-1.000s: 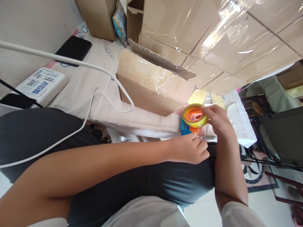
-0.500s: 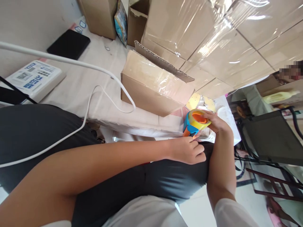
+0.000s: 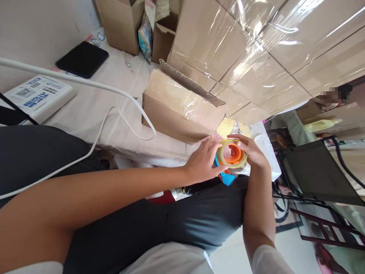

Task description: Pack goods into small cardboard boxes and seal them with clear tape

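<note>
A tape dispenser [image 3: 227, 178] with blue and orange parts carries a roll of yellowish clear tape [image 3: 242, 163] over the table's near edge. My left hand [image 3: 202, 160] grips it from the left, its thumb on the roll's lower rim and fingers on the upper side. On the other side, my right hand [image 3: 251, 149] has its fingers closed over the roll's top right edge. Through the roll I see its orange hub. Left of my hands, a brown cardboard box [image 3: 176, 118] lies on the cloth, one flap raised and clear tape along its top.
Plastic-wrapped cartons [image 3: 208, 42] are stacked behind the box. A white cable [image 3: 122, 89] loops across the left side, near a white box with blue print [image 3: 40, 95] and a black flat object [image 3: 83, 59]. A dark chair [image 3: 322, 171] stands right; a person is partly visible beyond.
My left hand has gone from a closed fist below the dispenser to a grip on its left side. The dispenser has turned, with the roll's opening facing me more.
</note>
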Motion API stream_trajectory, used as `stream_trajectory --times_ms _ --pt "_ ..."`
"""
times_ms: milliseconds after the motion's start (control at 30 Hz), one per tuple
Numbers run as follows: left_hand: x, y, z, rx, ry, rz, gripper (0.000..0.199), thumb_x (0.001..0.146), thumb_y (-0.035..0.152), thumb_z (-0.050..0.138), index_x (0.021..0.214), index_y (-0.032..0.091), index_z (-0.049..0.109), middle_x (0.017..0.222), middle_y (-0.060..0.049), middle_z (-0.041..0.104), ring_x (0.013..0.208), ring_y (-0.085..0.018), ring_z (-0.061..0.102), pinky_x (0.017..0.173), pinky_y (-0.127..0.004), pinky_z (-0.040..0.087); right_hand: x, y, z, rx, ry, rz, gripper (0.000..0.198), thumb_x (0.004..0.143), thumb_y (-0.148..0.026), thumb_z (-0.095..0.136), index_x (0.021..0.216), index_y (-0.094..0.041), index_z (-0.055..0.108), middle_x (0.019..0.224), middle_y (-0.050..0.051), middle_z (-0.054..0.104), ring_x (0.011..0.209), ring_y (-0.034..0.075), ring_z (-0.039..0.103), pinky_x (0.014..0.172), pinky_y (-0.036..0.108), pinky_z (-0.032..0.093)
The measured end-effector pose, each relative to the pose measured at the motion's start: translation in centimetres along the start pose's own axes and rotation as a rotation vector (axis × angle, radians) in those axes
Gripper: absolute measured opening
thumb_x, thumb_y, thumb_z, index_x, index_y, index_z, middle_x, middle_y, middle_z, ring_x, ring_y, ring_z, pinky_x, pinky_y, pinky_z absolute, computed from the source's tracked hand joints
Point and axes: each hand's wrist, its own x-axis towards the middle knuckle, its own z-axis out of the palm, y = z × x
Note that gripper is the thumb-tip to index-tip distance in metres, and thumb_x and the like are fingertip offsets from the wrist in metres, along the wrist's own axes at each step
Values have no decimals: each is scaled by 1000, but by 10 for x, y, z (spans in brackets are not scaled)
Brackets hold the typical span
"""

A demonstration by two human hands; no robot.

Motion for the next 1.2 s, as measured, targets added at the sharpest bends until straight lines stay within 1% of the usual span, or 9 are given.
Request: stream_trajectory --times_ms 67,233,333,400,533,733,900,1000,1200 --pt "4 3 -5 -165 30 -129 69 79 45 81 132 15 49 136 -19 59 134 -33 53 107 -48 50 -9 -11 6 3 -85 -74 67 65 -64 89 114 -21 73 93 7 74 77 20 68 62 27 53" --pt "2 9 -40 -426 -179 -437 75 76 48 84 137 17 56 131 -14 67 123 -31 64 103 -47 54 -32 -27 30 49 -262 -137 61 76 -55 86 124 -23 65 90 4 70 77 18 67 64 26 52" --pt "3 9 -64 -505 -347 -509 76 72 44 87 138 18 59 126 -13 70 120 -30 67 102 -45 55 -42 -30 49 110 -324 -137 61 77 -54 86 124 -23 62 93 5 70 82 20 70 68 27 54" --pt "7 8 -73 -509 -444 -538 66 73 38 87 132 18 63 127 -12 71 119 -29 69 102 -44 56 -43 -29 60 144 -329 -138 60 77 -53 86 123 -24 61 92 4 71 82 19 70 69 27 55" --pt "17 -2 -80 -591 -491 -619 59 73 32 88 125 17 65 121 -12 75 110 -28 73 94 -43 60 -31 -19 73 240 -292 -131 60 75 -55 88 118 -22 62 91 4 70 81 18 70 69 26 55" --pt "30 -11 -95 -563 -456 -570 60 66 34 94 118 18 67 117 -12 74 105 -28 74 86 -40 63 -18 3 64 376 -465 -229 61 78 -63 82 118 -19 67 113 9 72 104 22 70 85 30 58" --pt "25 -6 -98 -531 -271 -489 52 66 35 91 109 23 64 92 -1 68 74 -15 65 62 -24 53 -35 9 50 278 -626 -325 52 90 -61 70 123 -21 70 114 7 73 109 23 69 96 34 57" --pt "16 -8 -96 -528 -193 -492 52 66 38 88 109 25 63 84 1 62 68 -13 56 58 -23 45 -47 13 48 203 -552 -329 40 88 -48 76 117 -21 73 107 5 74 99 19 71 89 30 58" --pt "10 -7 -93 -466 -116 -488 56 64 43 87 109 26 59 93 -2 62 74 -16 56 63 -27 46 -57 20 45 233 -379 -316 31 86 -40 79 109 -20 74 95 4 74 83 16 69 72 26 56"
